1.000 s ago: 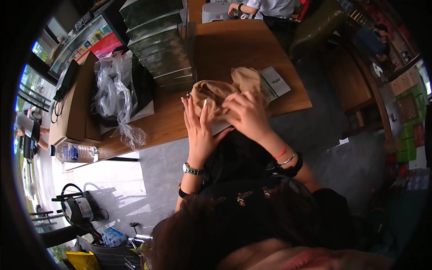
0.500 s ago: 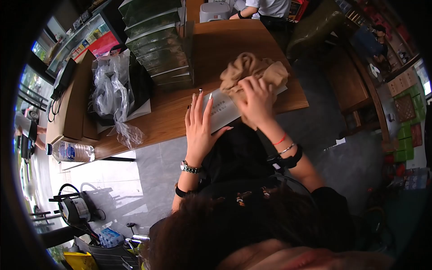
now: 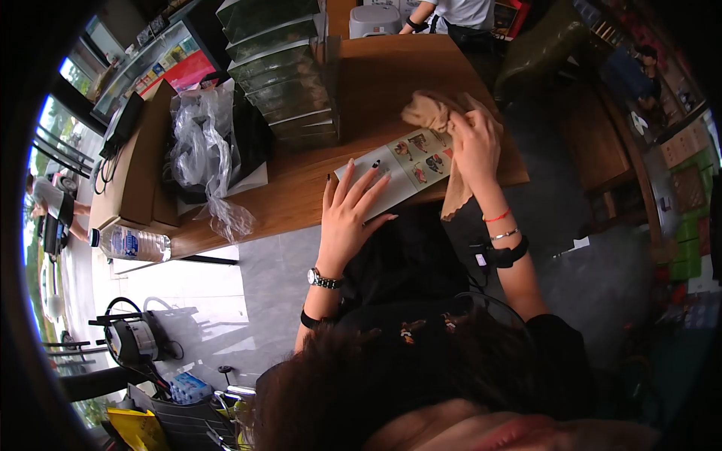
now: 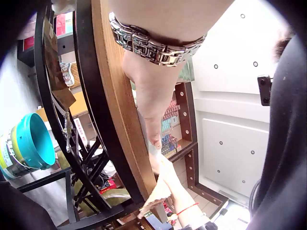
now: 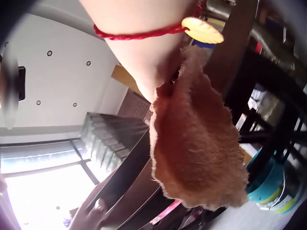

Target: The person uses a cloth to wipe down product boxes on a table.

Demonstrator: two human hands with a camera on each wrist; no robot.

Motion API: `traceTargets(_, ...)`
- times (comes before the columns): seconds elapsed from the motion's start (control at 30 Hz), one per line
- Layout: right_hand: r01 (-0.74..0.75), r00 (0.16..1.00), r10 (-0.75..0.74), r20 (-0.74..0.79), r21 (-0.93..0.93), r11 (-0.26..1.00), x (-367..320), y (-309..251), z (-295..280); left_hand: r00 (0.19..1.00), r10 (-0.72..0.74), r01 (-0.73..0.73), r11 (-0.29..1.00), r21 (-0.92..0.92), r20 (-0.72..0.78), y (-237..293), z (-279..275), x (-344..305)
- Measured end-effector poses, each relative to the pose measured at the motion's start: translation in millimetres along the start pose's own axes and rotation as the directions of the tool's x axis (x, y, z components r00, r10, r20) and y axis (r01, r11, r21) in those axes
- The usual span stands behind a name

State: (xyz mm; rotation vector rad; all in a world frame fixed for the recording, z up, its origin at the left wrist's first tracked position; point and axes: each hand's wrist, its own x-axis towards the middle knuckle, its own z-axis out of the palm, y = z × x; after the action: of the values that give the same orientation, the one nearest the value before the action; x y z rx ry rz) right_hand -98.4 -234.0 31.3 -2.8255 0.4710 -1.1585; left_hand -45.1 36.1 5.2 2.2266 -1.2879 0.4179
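Observation:
A flat printed box with a pale end and small colour pictures lies along the near edge of the wooden table. My left hand rests on its pale end, fingers straight and spread, thumb toward the near side. A tan cloth is bunched in my right hand, which grips it over the box's far right end. One flap of this cloth hangs below the right hand in the right wrist view. The right fingertips are partly hidden by the folds.
A stack of dark green boxes stands on the table at the back left. Crumpled clear plastic, a cardboard box and a water bottle are at the left. Another person is beyond the table.
My right hand has moved the cloth to the right along the box, first off the pale end, then off the colour pictures. The left hand stays at the left end, its fingers more spread.

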Motion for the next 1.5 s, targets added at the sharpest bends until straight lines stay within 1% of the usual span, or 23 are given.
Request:
traceTargets(0.07,-0.075,0.997,0.071,-0.040,-0.086,0.994,5,23,-1,1.000,0.018,-0.018,1.000,-0.013,-0.007,0,-2,0)
traceTargets(0.1,-0.191,0.982,0.190,-0.023,-0.080,0.978,5,29,-1,1.000,0.015,-0.015,0.999,-0.037,0.004,0,-4,1)
traceTargets(0.13,-0.193,0.981,0.192,-0.025,-0.083,0.978,1,35,0,1.000,0.012,-0.011,0.998,-0.060,0.015,0,-5,1)
traceTargets(0.2,-0.292,0.951,0.296,-0.094,0.053,0.955,-3,40,4,1.000,0.004,-0.003,0.999,-0.050,0.023,-3,-3,0)
traceTargets(0.23,-0.241,0.963,0.241,-0.120,0.013,0.970,-8,38,5,0.999,-0.007,0.008,0.999,-0.039,0.032,-4,-2,0)
traceTargets(0.27,-0.236,0.964,0.237,-0.122,0.016,0.972,-14,35,4,1.000,-0.009,0.010,0.999,-0.036,0.028,-4,-2,0)
traceTargets(0.33,-0.175,0.978,0.159,-0.132,-0.124,0.977,-23,16,-6,0.997,0.077,-0.071,0.983,0.170,-0.030,-3,-7,2)
traceTargets(0.4,-0.165,0.979,0.150,-0.135,-0.106,0.981,-30,8,-16,0.993,0.090,-0.080,0.988,0.134,-0.070,-3,-21,6)
traceTargets(0.47,-0.114,0.983,0.100,-0.156,-0.084,0.990,-23,-19,-35,0.989,0.106,-0.095,0.991,0.096,-0.107,-5,-26,14)
traceTargets(0.57,-0.039,0.994,0.041,-0.099,0.020,0.999,-12,-68,-40,0.994,-0.072,0.059,0.987,-0.152,-0.079,0,-30,27)
traceTargets(0.67,0.160,0.984,-0.139,-0.108,0.215,0.963,-9,-113,-31,0.990,-0.114,0.099,0.980,-0.170,-0.083,7,-22,38)
traceTargets(0.7,0.227,0.973,-0.205,-0.106,0.284,0.932,-9,-128,-30,0.966,-0.258,0.252,0.956,-0.153,-0.019,7,-16,37)
traceTargets(0.73,0.253,0.967,-0.228,-0.112,0.320,0.913,-7,-141,-28,0.949,-0.313,0.311,0.919,-0.242,0.033,2,-12,37)
traceTargets(0.8,0.259,0.966,-0.246,-0.081,0.363,0.895,2,-145,-25,0.937,-0.325,0.275,0.912,-0.306,-0.127,-7,-5,37)
traceTargets(0.93,0.275,0.961,-0.262,-0.091,0.405,0.872,16,-130,-14,0.931,-0.360,0.317,0.882,-0.348,-0.066,-9,-13,38)
traceTargets(1.0,0.257,0.966,-0.238,-0.096,0.428,0.866,24,-107,-7,0.943,-0.323,0.268,0.881,-0.389,-0.082,-5,-16,41)
traceTargets(1.03,0.231,0.973,-0.202,-0.111,0.414,0.881,28,-94,-6,0.947,-0.313,0.271,0.898,-0.348,-0.072,-3,-19,43)
traceTargets(1.13,0.183,0.979,-0.128,-0.157,0.414,0.892,40,-44,-3,0.938,-0.336,0.278,0.873,-0.400,-0.082,-1,-16,40)
traceTargets(1.2,0.138,0.981,-0.068,-0.180,0.414,0.900,45,-16,5,0.944,-0.312,0.246,0.884,-0.397,-0.111,-2,-14,40)
traceTargets(1.33,0.046,0.961,0.044,-0.274,0.314,0.948,50,13,19,0.921,-0.365,0.285,0.868,-0.407,-0.133,-5,-2,35)
traceTargets(1.4,-0.091,0.937,0.225,-0.265,0.439,0.894,53,27,33,0.911,-0.389,0.306,0.862,-0.405,-0.140,-4,7,30)
traceTargets(1.47,-0.166,0.912,0.343,-0.227,0.560,0.812,54,52,53,0.862,-0.423,0.248,0.832,-0.496,-0.278,-2,16,27)
traceTargets(1.5,-0.286,0.912,0.392,-0.116,0.504,0.815,48,58,54,0.852,-0.389,0.189,0.853,-0.486,-0.351,0,18,28)
